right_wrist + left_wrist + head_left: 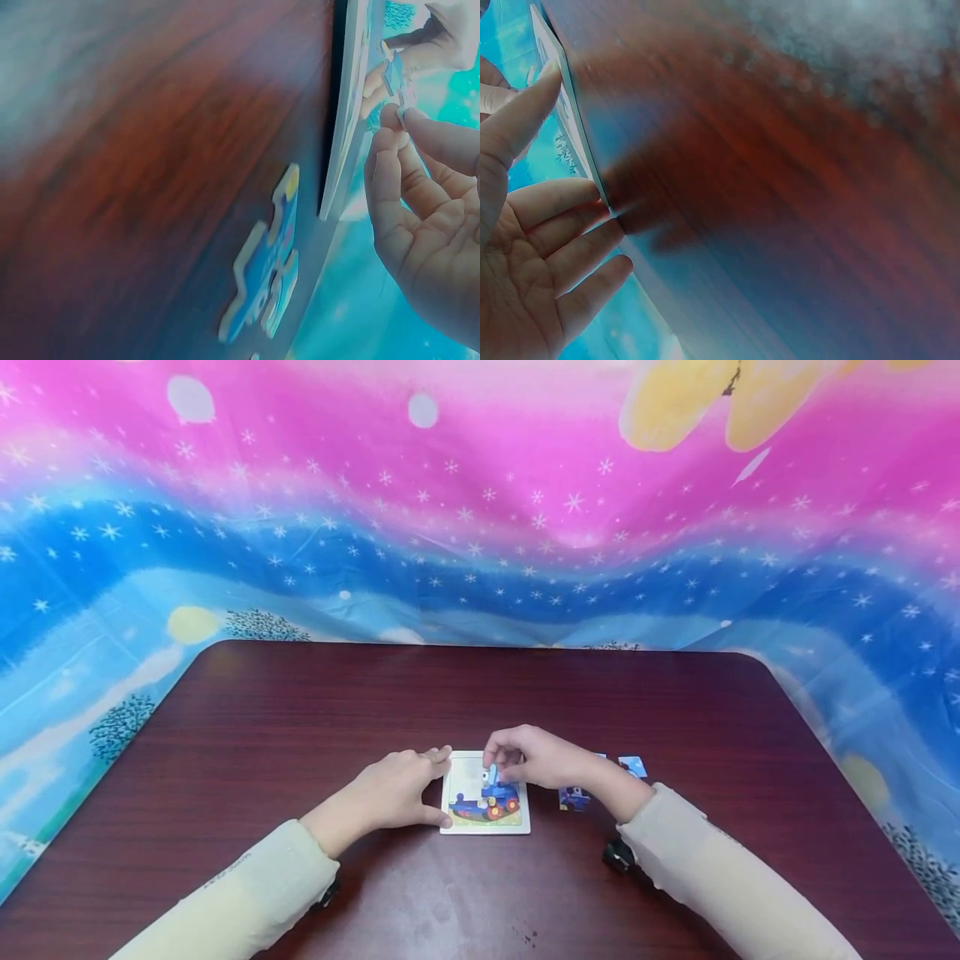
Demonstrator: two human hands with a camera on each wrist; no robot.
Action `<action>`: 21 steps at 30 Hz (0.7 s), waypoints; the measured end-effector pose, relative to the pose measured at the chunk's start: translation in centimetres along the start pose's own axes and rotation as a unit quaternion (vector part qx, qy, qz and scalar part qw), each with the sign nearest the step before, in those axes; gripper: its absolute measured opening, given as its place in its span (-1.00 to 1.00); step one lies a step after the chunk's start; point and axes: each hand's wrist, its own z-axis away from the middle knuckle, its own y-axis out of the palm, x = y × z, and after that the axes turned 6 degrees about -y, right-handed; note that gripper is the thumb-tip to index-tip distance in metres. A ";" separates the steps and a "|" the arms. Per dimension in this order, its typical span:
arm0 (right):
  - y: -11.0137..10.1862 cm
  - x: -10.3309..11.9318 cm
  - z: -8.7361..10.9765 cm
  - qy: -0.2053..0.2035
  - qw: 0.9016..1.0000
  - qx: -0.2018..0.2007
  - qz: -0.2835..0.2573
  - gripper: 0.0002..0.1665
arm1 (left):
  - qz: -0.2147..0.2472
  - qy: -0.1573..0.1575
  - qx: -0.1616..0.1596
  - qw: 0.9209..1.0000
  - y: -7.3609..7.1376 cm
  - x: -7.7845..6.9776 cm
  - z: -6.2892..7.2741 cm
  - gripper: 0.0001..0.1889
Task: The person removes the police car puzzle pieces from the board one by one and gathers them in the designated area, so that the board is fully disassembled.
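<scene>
A jigsaw puzzle tray [486, 830] with a pale rim lies on the table, its lower part filled by joined pieces of a blue vehicle picture [480, 808]. At the tray's left side is my left hand [393, 789], thumb by the near corner and fingers by the far one. In the left wrist view its fingers [585, 247] are fairly straight, thumb against the rim. Over the tray's right half, my right hand [543, 756] pinches a blue puzzle piece [393, 76] between thumb and fingertips. The piece stands tilted up in the right wrist view.
Right of the tray, partly behind my right forearm, lie loose puzzle pieces [573, 799], one of them [633, 766] farther out. Two of these pieces [259, 274] lie close together in the right wrist view. A printed cloth [480, 527] hangs behind the dark wooden table [337, 702].
</scene>
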 end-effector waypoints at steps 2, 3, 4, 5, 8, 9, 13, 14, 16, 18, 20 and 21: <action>-0.2 -0.1 0.4 -0.003 1.000 -0.005 -0.002 -0.83 | -0.002 0.001 -0.001 1.000 0.0 0.0 0.0 -0.21; -0.4 -0.2 0.6 -0.003 1.000 -0.007 -0.003 -0.83 | -0.002 0.001 -0.002 1.000 0.0 0.0 0.0 -0.21; -0.5 -0.2 0.8 -0.004 1.000 -0.010 -0.005 -0.83 | -0.003 -0.001 -0.001 1.000 0.0 0.0 0.0 -0.20; -0.7 -0.3 1.1 -0.005 1.000 -0.012 -0.006 -0.83 | -0.003 -0.003 0.000 1.000 0.0 0.0 0.1 -0.20; -1.1 -0.5 1.8 -0.006 1.000 -0.019 -0.013 -0.82 | -0.004 -0.008 0.003 1.000 0.0 0.0 0.1 -0.18; -1.3 -0.6 2.1 -0.006 1.000 -0.021 -0.014 -0.82 | -0.004 -0.008 0.004 1.000 0.0 0.0 0.2 -0.18; -2.0 -0.9 3.0 0.003 0.999 -0.029 -0.020 -0.82 | -0.004 -0.005 0.002 1.000 0.0 -0.1 0.1 -0.20; -2.1 -0.9 3.2 0.005 0.999 -0.030 -0.021 -0.82 | -0.005 -0.003 0.001 1.000 0.0 -0.1 0.1 -0.21; -2.4 -1.1 3.7 0.009 0.999 -0.032 -0.022 -0.82 | -0.004 -0.002 -0.001 1.000 0.0 -0.1 0.0 -0.23; -2.7 -1.2 4.2 0.011 0.999 -0.036 -0.021 -0.81 | -0.005 -0.001 -0.002 1.000 0.0 -0.1 0.0 -0.23; -2.9 -1.4 4.6 0.013 0.999 -0.041 -0.020 -0.80 | -0.005 -0.002 -0.001 1.000 0.0 -0.1 0.0 -0.23; -3.0 -1.4 4.9 0.016 0.999 -0.044 -0.018 -0.80 | -0.005 -0.003 -0.001 1.000 0.0 -0.1 0.0 -0.22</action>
